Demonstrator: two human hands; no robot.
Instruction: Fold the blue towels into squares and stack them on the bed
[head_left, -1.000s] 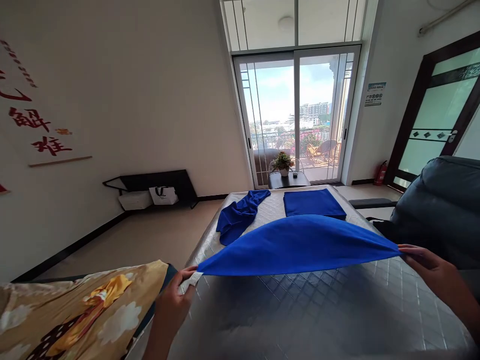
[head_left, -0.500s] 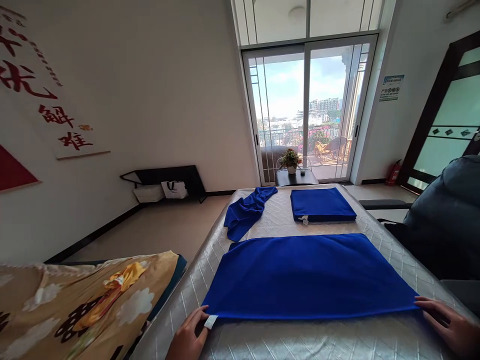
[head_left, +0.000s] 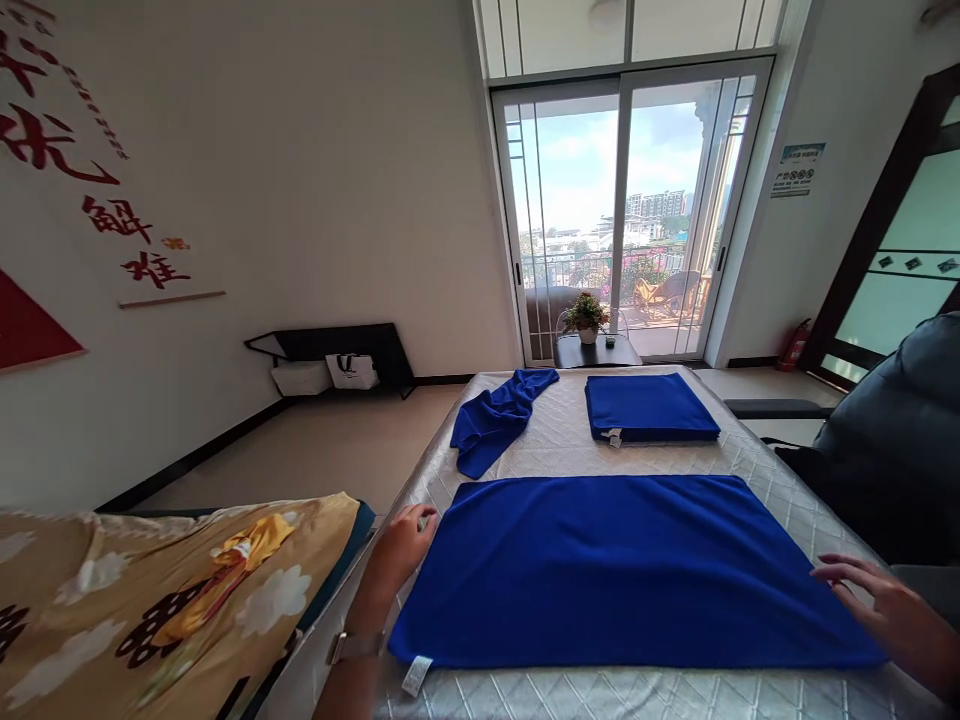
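A blue cloth lies spread flat on a quilted bed surface, with a white tag at its near left corner. My left hand hovers beside the cloth's left edge, fingers loosely bent and apart, holding nothing. Over the right edge is my right hand, its fingers stretched out and likewise holding nothing; whether it touches the fabric I cannot tell. Farther back sit a folded stack of blue cloth and, to its left, a crumpled blue cloth.
A patterned blanket covers a lower surface at left. Beyond the bed stand a small table with a potted plant and a sliding glass door. A dark bulky chair is on the right.
Both hands have let go of the cloth's near corners. My left hand moved forward along the left edge, my right a little forward. The cloth's near edge now lies flat, closer to me.
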